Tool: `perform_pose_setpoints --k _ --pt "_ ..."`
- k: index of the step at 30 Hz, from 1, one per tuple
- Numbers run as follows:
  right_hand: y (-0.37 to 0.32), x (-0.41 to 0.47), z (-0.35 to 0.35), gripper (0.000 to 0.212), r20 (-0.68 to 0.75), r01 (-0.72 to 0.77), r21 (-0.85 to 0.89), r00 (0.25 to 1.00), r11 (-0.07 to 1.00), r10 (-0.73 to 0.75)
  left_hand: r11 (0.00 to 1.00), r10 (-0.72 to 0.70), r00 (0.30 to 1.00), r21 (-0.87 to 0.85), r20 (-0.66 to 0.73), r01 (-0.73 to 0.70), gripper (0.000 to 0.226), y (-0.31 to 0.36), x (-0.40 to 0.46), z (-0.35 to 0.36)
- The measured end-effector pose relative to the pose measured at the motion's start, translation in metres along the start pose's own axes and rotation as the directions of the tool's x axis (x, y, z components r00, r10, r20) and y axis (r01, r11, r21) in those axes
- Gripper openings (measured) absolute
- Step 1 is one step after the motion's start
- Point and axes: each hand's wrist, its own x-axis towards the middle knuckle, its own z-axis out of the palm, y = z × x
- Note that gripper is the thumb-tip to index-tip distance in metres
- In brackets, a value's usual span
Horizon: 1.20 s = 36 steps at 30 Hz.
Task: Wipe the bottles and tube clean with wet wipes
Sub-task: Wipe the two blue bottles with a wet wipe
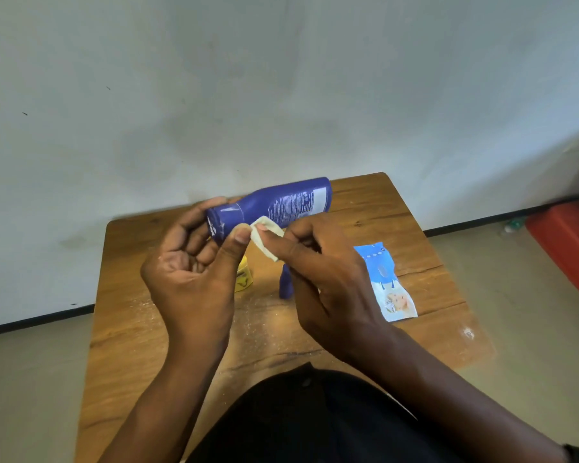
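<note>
Fingers (198, 228) of the left hand (188, 272) curled round the cap end of the blue bottle (274, 205), thumb pressed near its shoulder, holding it up off the table (398, 208) in front of the chest. Fingers of the right hand (328, 272) pinching a folded wet wipe (264, 235) between thumb and forefinger, its free edge laid against the underside of the bottle beside the left thumb. Held in the air like this, probably, to let the bottle turn in the grip and give the wipe access all the way round, with the left hand steadying against the rubbing.

Long axis of the bottle close to level, tilted a little upward to the right: cap end toward the left palm, flat base pointing right and away toward the wall, printed back label facing the camera.

Below the hands, standing on the table, a yellow bottle (243, 275) and a small blue tube (285, 282), both half hidden, likely waiting their turn. To the right, lying flat, the wipes packet (386, 282), near enough for the right hand to reach
</note>
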Motion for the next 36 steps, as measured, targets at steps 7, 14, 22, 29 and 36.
perform_pose_setpoints --k 7,14,22,29,36 --pt "-0.004 0.007 0.001 0.029 -0.132 -0.064 0.112 0.988 0.992 0.079 0.997 0.047 0.993 0.048 0.108 -0.052 0.037 0.004 0.003 0.001" --pt "-0.013 0.020 -0.006 0.033 -0.112 -0.163 0.203 0.976 0.965 0.189 0.995 0.010 0.987 0.095 0.161 -0.025 0.043 -0.001 -0.003 0.002" --pt "-0.007 0.045 -0.030 0.019 0.117 -0.417 0.084 0.906 0.905 0.407 0.844 0.121 0.921 0.450 0.371 -0.293 0.054 -0.004 -0.002 -0.003" --pt "-0.018 0.028 -0.021 0.033 0.057 -0.063 -0.030 0.996 0.998 0.065 0.983 0.009 0.985 0.181 0.173 -0.041 0.050 0.003 0.007 -0.002" --pt "-0.011 0.029 -0.019 0.033 -0.053 -0.118 0.023 0.991 0.993 0.119 0.973 -0.015 0.963 0.226 0.269 -0.048 0.048 0.011 0.011 -0.002"
